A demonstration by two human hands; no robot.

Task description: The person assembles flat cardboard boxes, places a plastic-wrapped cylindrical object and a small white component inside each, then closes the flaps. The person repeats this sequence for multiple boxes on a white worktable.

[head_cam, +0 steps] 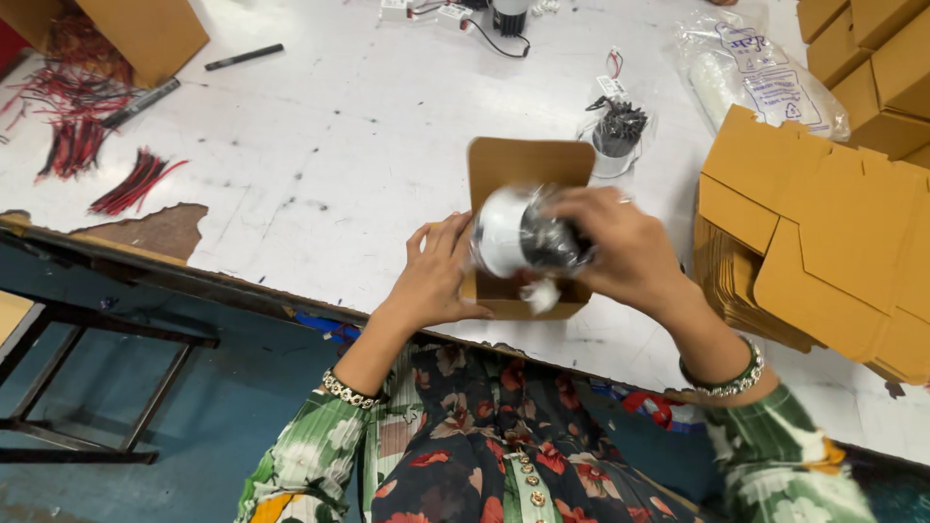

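Here the right hand (pixel 620 247) clasps a round white-and-black lamp fitting in clear wrap (pixel 523 232) over the small open brown cardboard box (pixel 528 169). The left hand (pixel 441 276) steadies that box's side. A tilted entry could snag the wrap on the box's rim.

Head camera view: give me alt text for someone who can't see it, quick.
Seen from above, a person's right hand holds a round white and black lamp fitting in clear plastic over a small open cardboard box that the left hand steadies on a scuffed white table. Flat box blanks are stacked to the right; red and black wires lie at left.

Scuffed white worktable (pixel 320 145), teal floor (pixel 223 416), perhaps metal stool frame (pixel 97 387).
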